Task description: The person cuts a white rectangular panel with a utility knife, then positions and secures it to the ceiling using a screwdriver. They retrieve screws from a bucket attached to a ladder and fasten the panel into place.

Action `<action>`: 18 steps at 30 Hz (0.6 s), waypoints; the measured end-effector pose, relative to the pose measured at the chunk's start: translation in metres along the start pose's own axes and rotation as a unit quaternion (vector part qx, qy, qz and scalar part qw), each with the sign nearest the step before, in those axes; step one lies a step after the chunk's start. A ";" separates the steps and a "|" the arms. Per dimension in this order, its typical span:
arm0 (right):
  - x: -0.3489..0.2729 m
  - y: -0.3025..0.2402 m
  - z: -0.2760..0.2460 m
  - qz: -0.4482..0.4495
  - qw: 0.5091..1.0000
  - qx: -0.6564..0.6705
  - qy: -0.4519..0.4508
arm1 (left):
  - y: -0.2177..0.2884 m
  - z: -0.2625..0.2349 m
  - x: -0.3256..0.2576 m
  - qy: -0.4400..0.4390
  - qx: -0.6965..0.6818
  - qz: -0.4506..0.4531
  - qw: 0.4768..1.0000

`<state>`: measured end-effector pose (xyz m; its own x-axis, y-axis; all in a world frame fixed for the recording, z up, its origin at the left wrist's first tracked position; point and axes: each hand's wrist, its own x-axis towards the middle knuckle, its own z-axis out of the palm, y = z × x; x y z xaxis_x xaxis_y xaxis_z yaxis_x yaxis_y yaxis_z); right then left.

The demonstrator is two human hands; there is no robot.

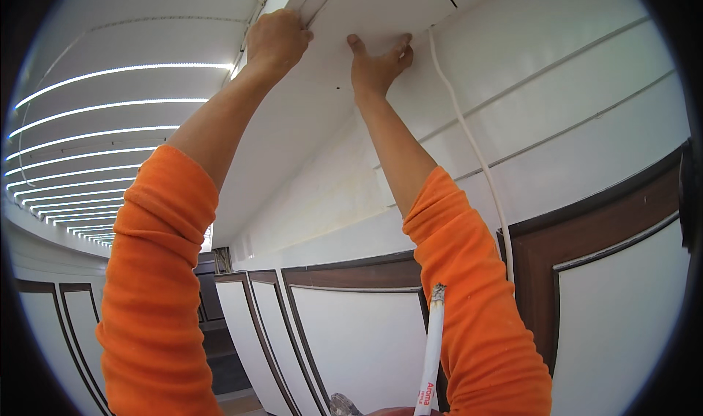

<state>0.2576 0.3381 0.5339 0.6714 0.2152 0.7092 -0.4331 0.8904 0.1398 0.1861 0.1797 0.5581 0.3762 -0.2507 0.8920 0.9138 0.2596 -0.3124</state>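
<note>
Left hand [277, 41] and right hand [377, 66] both up against ceiling panel [381, 9], left hand at panel's left edge, right hand just beside its lower edge. Cable [469, 138] hangs from panel's right corner, runs down wall [571, 108] right of right forearm. Cigarette [432, 343] at bottom centre, before wall panelling [351, 335]. Light strips [110, 116] along ceiling, far left.

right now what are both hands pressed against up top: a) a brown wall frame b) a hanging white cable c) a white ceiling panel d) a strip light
c: the left hand and the right hand are both raised flat against the white ceiling panel, while the white cable hangs just to the right, apart from them.
</note>
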 end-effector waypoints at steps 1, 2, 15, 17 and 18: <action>0.001 0.000 0.001 -0.003 1.000 0.003 0.000 | 0.000 0.001 0.000 0.002 -0.005 0.000 1.000; 0.003 -0.002 0.004 -0.006 1.000 0.006 0.000 | -0.002 0.000 0.002 0.006 0.006 0.007 1.000; 0.002 -0.002 -0.006 -0.036 0.985 -0.165 0.026 | -0.009 0.021 0.002 0.019 0.004 0.004 1.000; 0.004 -0.001 -0.013 -0.059 0.986 -0.155 -0.001 | -0.010 0.020 0.002 0.016 -0.005 -0.003 1.000; 0.006 0.002 -0.015 -0.071 0.986 -0.151 -0.018 | -0.010 0.018 0.002 -0.005 0.002 -0.015 1.000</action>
<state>0.2697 0.3475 0.5278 0.6885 0.0714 0.7217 -0.1347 0.9904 0.0305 0.1750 0.1932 0.5690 0.3469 -0.2495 0.9041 0.9241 0.2554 -0.2841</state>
